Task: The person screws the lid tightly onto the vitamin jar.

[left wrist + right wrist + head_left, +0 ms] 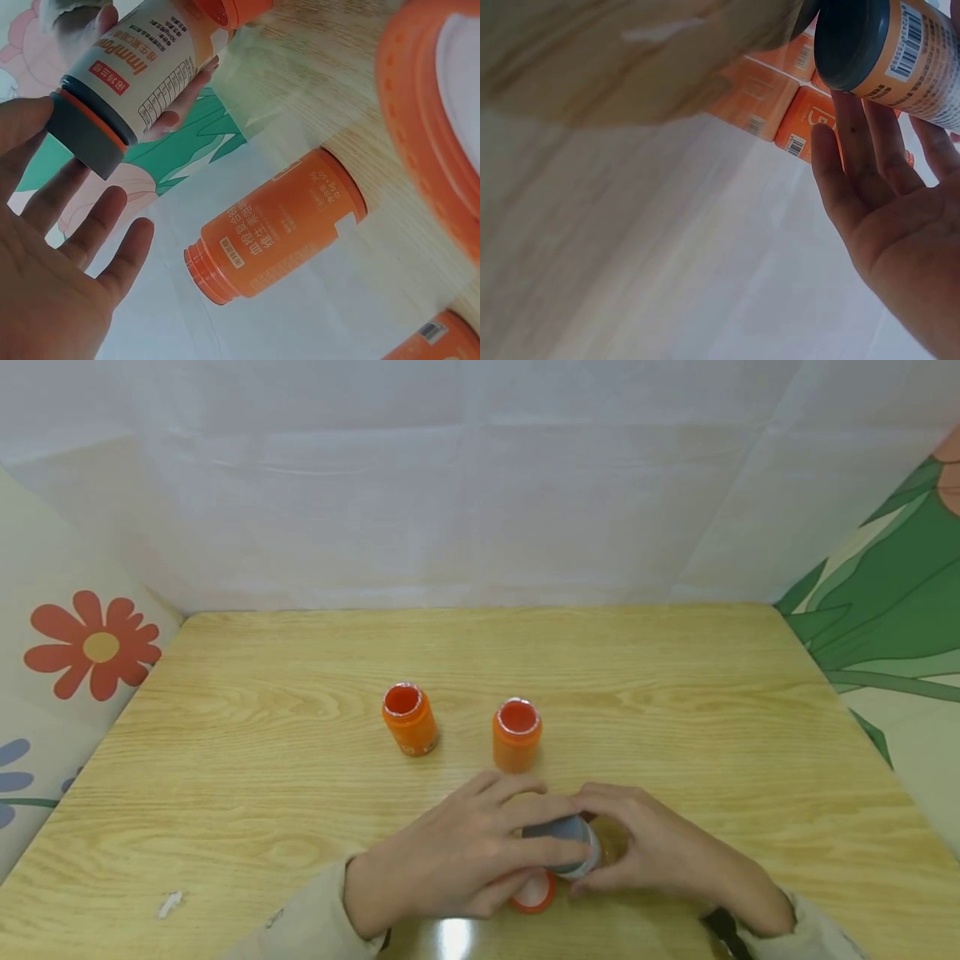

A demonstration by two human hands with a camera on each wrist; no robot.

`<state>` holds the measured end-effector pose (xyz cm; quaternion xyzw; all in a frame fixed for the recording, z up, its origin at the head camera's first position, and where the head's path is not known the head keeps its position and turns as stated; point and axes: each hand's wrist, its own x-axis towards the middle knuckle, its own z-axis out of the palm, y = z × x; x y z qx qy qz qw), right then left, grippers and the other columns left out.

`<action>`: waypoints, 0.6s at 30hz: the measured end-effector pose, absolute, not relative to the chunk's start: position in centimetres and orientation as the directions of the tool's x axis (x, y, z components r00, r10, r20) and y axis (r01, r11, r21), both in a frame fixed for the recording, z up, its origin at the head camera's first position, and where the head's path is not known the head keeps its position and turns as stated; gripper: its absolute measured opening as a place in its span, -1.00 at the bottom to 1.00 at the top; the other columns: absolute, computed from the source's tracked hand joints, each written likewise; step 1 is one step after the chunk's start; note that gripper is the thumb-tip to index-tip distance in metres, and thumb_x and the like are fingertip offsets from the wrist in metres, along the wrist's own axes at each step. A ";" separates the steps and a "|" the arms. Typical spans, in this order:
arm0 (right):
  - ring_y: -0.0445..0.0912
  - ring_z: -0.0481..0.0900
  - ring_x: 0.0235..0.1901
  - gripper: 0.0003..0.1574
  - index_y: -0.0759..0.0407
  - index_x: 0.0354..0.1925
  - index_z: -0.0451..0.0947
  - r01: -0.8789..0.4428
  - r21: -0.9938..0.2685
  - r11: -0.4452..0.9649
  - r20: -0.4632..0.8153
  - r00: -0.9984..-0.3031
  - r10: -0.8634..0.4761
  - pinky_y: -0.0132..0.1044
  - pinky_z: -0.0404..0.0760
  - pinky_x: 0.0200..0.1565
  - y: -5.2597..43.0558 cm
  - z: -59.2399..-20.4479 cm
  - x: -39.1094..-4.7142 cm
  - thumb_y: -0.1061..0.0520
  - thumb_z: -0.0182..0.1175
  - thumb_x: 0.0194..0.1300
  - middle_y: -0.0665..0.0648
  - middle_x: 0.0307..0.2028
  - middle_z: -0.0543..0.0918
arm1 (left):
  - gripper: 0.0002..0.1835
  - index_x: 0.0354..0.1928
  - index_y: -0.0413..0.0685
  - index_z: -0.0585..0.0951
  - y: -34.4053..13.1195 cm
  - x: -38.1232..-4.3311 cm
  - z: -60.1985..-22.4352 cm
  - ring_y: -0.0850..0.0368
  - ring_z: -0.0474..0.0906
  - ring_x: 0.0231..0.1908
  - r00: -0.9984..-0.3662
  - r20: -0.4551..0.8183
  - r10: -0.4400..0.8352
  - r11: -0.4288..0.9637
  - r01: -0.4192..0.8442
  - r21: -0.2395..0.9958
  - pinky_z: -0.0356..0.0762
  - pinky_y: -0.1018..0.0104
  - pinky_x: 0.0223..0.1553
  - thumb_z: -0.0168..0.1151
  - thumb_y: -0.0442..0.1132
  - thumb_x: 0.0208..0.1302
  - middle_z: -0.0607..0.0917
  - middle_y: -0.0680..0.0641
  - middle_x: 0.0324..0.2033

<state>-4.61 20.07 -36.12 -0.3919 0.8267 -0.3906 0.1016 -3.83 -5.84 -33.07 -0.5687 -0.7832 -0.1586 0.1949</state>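
A bottle [154,64] with a white and orange label stands close to me on the table. Thumb and fingers of my left hand [461,852] pinch its dark grey cap [86,135] from above. My right hand [663,843] curls round the bottle's body from the right; the dark base [851,45] shows in the right wrist view. Below my left fingers lies an orange cap [534,892], its white inside facing up. Just beyond the hands stands an uncapped orange bottle [517,739], and a second open orange bottle [410,720] is to its left.
The wood-grain table [247,760] ends at a white cloth backdrop [465,510]. Flower-patterned panels flank it, with a red flower [93,645] on the left one. A small white scrap [170,904] marks the table at front left.
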 end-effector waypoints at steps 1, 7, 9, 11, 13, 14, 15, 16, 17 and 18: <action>-0.36 0.58 -0.14 -0.31 -0.22 0.13 0.53 -0.570 -0.723 0.389 0.138 -0.672 -0.728 -0.35 0.63 -0.10 20.1 -36.1 -4.6 -0.11 0.53 0.01 -0.26 -0.13 0.63 | -0.60 0.18 0.33 0.59 -5.8 -3.8 -33.0 0.06 0.48 0.19 -0.281 0.482 0.830 0.304 0.952 0.032 0.50 0.26 0.05 0.24 -0.06 0.29 0.56 0.08 0.27; -0.36 0.57 -0.11 -0.35 -0.22 0.12 0.52 -0.597 -0.692 0.405 0.144 -0.664 -0.734 -0.32 0.63 -0.07 20.0 -36.1 -4.6 -0.19 0.48 0.06 -0.27 -0.08 0.63 | -0.54 0.21 0.27 0.57 -5.6 -3.8 -32.9 0.10 0.49 0.16 -0.317 0.504 0.803 0.353 0.935 0.026 0.51 0.26 0.05 0.21 0.17 0.32 0.57 0.03 0.19; -0.35 0.58 -0.11 -0.37 -0.21 0.10 0.53 -0.600 -0.691 0.403 0.149 -0.663 -0.733 -0.32 0.63 -0.07 19.9 -36.1 -4.6 -0.19 0.48 0.06 -0.26 -0.07 0.64 | -0.46 0.24 0.24 0.55 -5.5 -3.9 -32.9 0.14 0.51 0.09 -0.345 0.515 0.785 0.390 0.920 0.022 0.51 0.27 0.01 0.21 0.23 0.29 0.59 0.02 0.12; -0.37 0.57 -0.13 -0.37 -0.22 0.09 0.53 -0.594 -0.696 0.403 0.147 -0.667 -0.730 -0.33 0.63 -0.10 19.9 -36.1 -4.6 -0.20 0.48 0.05 -0.27 -0.10 0.63 | -0.39 0.27 0.22 0.53 -5.4 -3.9 -33.0 0.18 0.51 0.00 -0.375 0.520 0.768 0.422 0.906 0.032 0.50 0.29 -0.04 0.23 0.29 0.24 0.61 0.04 0.01; -0.37 0.56 -0.17 -0.39 -0.23 0.08 0.54 -0.584 -0.710 0.392 0.148 -0.669 -0.729 -0.34 0.62 -0.13 19.9 -36.1 -4.6 -0.19 0.48 0.05 -0.27 -0.14 0.63 | -0.33 0.29 0.22 0.52 -5.4 -3.9 -33.0 0.23 0.48 -0.10 -0.399 0.517 0.758 0.443 0.896 0.042 0.48 0.32 -0.08 0.23 0.33 0.21 0.60 0.07 -0.10; -0.38 0.56 -0.18 -0.39 -0.23 0.09 0.54 -0.587 -0.708 0.392 0.151 -0.669 -0.728 -0.34 0.62 -0.14 19.9 -36.1 -4.6 -0.19 0.48 0.06 -0.27 -0.14 0.63 | -0.32 0.29 0.22 0.52 -5.3 -3.8 -33.1 0.24 0.47 -0.15 -0.404 0.518 0.754 0.448 0.893 0.044 0.47 0.33 -0.09 0.24 0.35 0.19 0.59 0.09 -0.16; -0.38 0.55 -0.18 -0.39 -0.23 0.09 0.54 -0.590 -0.707 0.390 0.154 -0.667 -0.729 -0.34 0.61 -0.14 19.9 -36.1 -4.6 -0.19 0.48 0.06 -0.27 -0.15 0.62 | -0.32 0.28 0.22 0.53 -5.3 -3.8 -33.1 0.26 0.45 -0.19 -0.408 0.517 0.752 0.452 0.891 0.044 0.45 0.34 -0.10 0.24 0.35 0.19 0.58 0.11 -0.22; -0.38 0.55 -0.18 -0.39 -0.23 0.09 0.54 -0.594 -0.705 0.387 0.159 -0.664 -0.730 -0.35 0.61 -0.15 19.9 -36.1 -4.6 -0.19 0.47 0.07 -0.27 -0.14 0.62 | -0.33 0.28 0.22 0.53 -5.3 -3.8 -33.2 0.27 0.44 -0.23 -0.408 0.518 0.751 0.454 0.890 0.042 0.44 0.35 -0.11 0.24 0.35 0.19 0.56 0.13 -0.27; -0.38 0.55 -0.18 -0.39 -0.23 0.10 0.54 -0.598 -0.704 0.383 0.163 -0.661 -0.732 -0.35 0.61 -0.15 19.9 -36.2 -4.6 -0.18 0.47 0.07 -0.27 -0.14 0.63 | -0.34 0.27 0.21 0.54 -5.2 -3.8 -33.2 0.28 0.43 -0.26 -0.408 0.519 0.751 0.456 0.889 0.038 0.43 0.36 -0.12 0.24 0.34 0.20 0.54 0.15 -0.30; -0.38 0.55 -0.18 -0.39 -0.22 0.10 0.54 -0.599 -0.704 0.382 0.165 -0.661 -0.732 -0.35 0.61 -0.15 19.9 -36.2 -4.6 -0.18 0.48 0.07 -0.27 -0.14 0.62 | -0.34 0.28 0.21 0.53 -5.2 -3.8 -33.2 0.28 0.42 -0.28 -0.406 0.518 0.753 0.457 0.889 0.032 0.43 0.37 -0.13 0.23 0.34 0.21 0.54 0.16 -0.32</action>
